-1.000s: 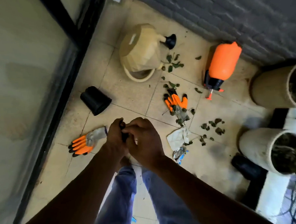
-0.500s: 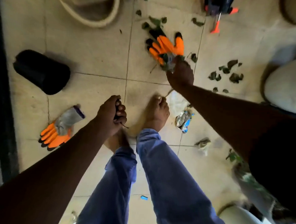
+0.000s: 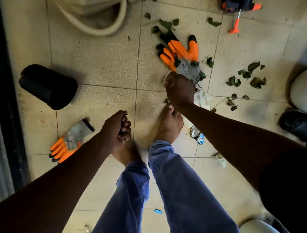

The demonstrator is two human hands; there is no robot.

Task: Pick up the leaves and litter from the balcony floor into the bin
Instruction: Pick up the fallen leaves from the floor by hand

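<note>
Down at the tiled balcony floor (image 3: 102,65), the right hand (image 3: 180,91) reaches forward and closes its fingers on the grey cuff of an orange-and-black work glove (image 3: 180,51), which lies flat with green leaves (image 3: 165,25) scattered over and beyond its fingertips. Taking that glove as the landmark: more dried leaves (image 3: 248,76) lie well apart to its right, short of a white planter (image 3: 303,90) at the frame's edge; a crumpled white tissue (image 3: 201,97) sits just on the near side of the cuff, partly under the right wrist, and a foil wrapper (image 3: 197,135) with blue print lies nearer still, beside the right forearm. Beyond and to the right of the glove is the orange nozzle of a pump sprayer (image 3: 236,17); beyond and to the left, the cream handle loop of a watering can (image 3: 101,29). Far left of the glove a black plastic pot (image 3: 49,87) lies on its side near the dark door frame (image 3: 8,104), with bare tile between pot and glove. A second orange glove (image 3: 68,143) lies near and left, just beside the left forearm. The left hand (image 3: 117,129) is curled tight around a small dark thing I cannot identify, held above the bare left foot (image 3: 128,155). The right foot (image 3: 168,126) stands just beneath the right wrist. No bin is identifiable.
</note>
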